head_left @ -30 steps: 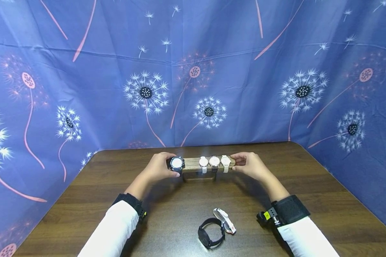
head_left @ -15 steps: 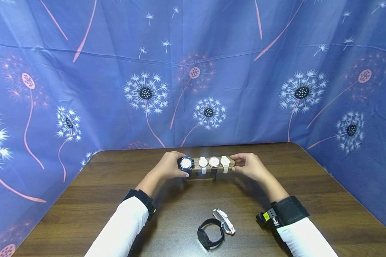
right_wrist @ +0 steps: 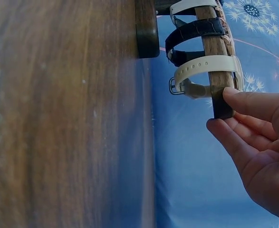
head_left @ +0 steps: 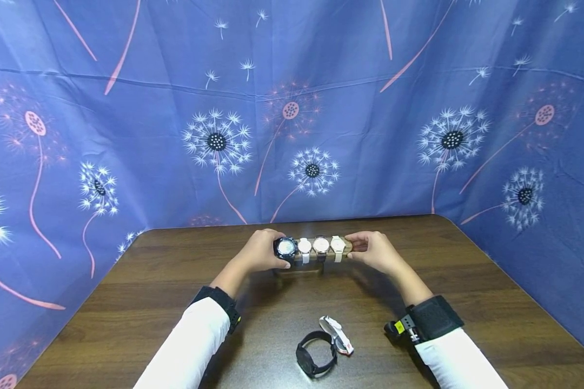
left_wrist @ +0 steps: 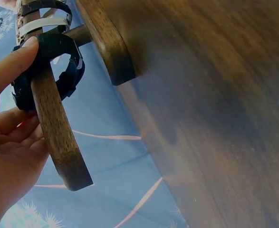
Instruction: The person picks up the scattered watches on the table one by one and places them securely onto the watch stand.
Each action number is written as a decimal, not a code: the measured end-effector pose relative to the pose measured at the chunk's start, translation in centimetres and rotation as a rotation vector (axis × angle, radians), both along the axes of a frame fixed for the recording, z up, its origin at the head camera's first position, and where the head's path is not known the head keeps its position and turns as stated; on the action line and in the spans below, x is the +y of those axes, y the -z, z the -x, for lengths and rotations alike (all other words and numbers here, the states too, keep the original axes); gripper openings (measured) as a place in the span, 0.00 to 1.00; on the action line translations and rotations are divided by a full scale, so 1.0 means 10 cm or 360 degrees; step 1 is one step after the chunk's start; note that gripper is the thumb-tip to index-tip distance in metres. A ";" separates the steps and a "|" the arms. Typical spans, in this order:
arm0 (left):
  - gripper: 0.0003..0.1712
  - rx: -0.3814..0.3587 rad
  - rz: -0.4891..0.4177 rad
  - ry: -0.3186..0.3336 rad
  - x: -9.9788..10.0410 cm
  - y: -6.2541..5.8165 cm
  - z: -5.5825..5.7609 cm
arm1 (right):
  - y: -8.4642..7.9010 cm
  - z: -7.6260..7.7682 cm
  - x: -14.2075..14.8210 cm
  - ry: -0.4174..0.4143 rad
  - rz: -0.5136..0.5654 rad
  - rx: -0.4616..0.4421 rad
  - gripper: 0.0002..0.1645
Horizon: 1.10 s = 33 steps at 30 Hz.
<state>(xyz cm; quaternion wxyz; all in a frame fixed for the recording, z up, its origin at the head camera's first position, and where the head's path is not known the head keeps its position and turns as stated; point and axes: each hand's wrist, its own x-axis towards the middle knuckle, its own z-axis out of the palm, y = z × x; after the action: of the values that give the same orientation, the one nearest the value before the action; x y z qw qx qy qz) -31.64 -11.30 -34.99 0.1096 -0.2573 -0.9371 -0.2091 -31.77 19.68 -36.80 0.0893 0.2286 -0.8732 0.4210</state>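
A wooden watch stand (left_wrist: 61,133) stands towards the back of the table, with several watches strapped around its raised bar. At the left of the row, my left hand (head_left: 263,251) grips a chunky black watch (head_left: 286,247), thumb on its strap in the left wrist view. Close beside it is a small white-strapped watch (head_left: 304,247), then a dark-strapped watch (head_left: 322,245) with a pale dial. The row's right one is a cream-strapped watch (head_left: 338,245). My right hand (head_left: 377,251) pinches the bar's right end between thumb and fingers.
Nearer me on the wooden table (head_left: 151,292) lie a closed-loop black watch (head_left: 305,360) and a white watch (head_left: 340,340), side by side. A blue dandelion-print cloth (head_left: 370,135) hangs behind the table's far edge.
My left hand has slid the black watch rightward along the bar, up beside the small white-strapped one. The right hand has kept its hold on the bar's end.
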 end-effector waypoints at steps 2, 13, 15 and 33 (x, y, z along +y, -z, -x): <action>0.40 -0.0001 0.0001 0.0001 0.00 0.00 0.00 | 0.01 0.00 0.00 0.0002 0.0003 0.0002 0.22; 0.40 0.0011 0.0006 0.0010 -0.02 0.03 -0.01 | 0.03 0.00 0.00 0.0005 -0.0025 0.0014 0.23; 0.41 0.0011 -0.0019 0.0015 -0.02 0.03 -0.02 | 0.02 0.00 0.00 -0.0001 -0.0021 0.0012 0.23; 0.48 0.0070 -0.0074 0.0067 -0.08 0.05 -0.03 | -0.08 -0.05 0.05 -0.0020 -0.0012 0.0010 0.22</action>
<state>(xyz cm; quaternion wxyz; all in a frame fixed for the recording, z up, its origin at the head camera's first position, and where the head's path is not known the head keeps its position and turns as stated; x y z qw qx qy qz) -31.29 -12.12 -35.47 0.1316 -0.2789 -0.9237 -0.2272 -31.27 20.19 -35.99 0.0886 0.2357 -0.8731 0.4176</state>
